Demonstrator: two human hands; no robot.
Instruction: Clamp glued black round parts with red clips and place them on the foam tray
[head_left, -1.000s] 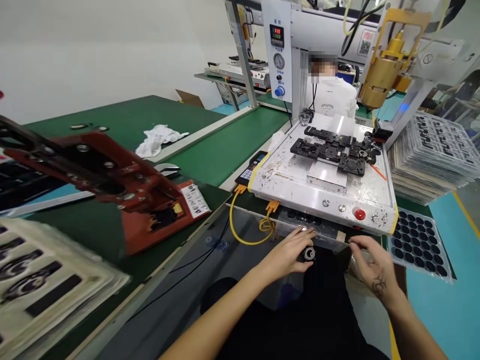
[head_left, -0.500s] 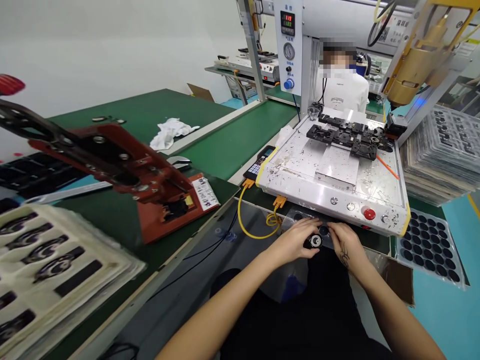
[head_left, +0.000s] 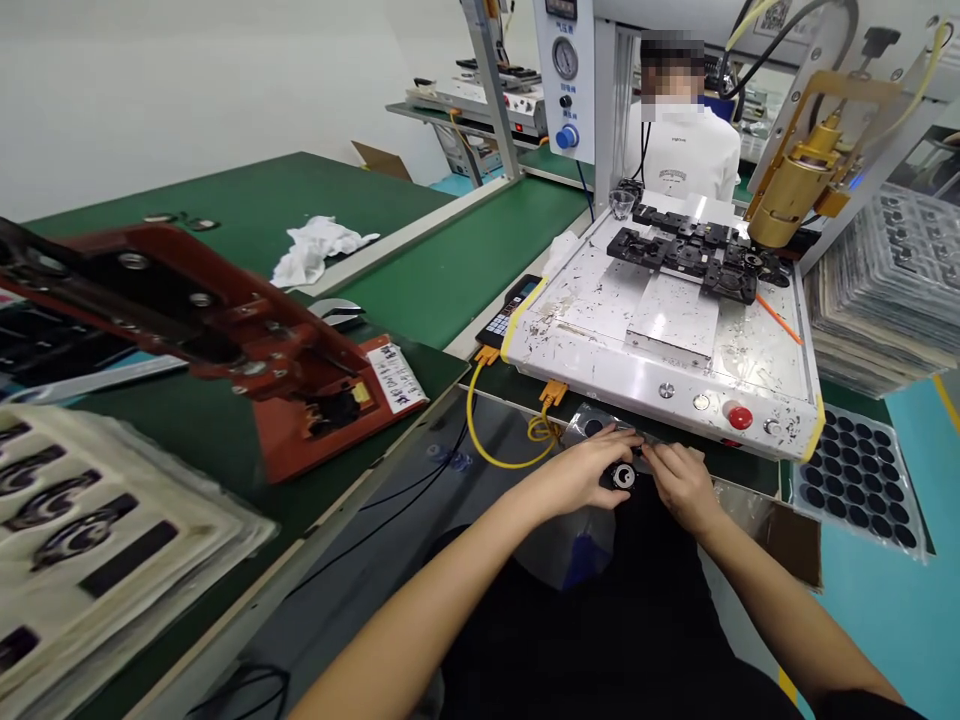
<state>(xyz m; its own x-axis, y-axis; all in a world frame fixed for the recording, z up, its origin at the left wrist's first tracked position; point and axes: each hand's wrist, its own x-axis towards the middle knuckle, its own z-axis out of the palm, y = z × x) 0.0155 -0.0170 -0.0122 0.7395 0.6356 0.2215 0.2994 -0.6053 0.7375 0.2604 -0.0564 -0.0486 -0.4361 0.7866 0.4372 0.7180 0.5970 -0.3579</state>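
My left hand grips a small round black part with a silvery centre just below the front edge of the white dispensing machine bed. My right hand is beside it, fingertips touching the same part from the right. Both hands hover over a clear plastic tray with dark round pockets that lies under the machine's front lip. On the bed, black fixtures hold several parts, and the brass dispensing head hangs over their right end.
A red hand press stands on the green bench at left, with stacked trays in front of it. A tray of black discs and tray stacks sit right. A person in white sits behind the machine. Yellow cable loops down.
My right hand moved left from the tray's right end to meet the left hand at the round part. The brass head travelled down over the fixtures. The camera shifted slightly.
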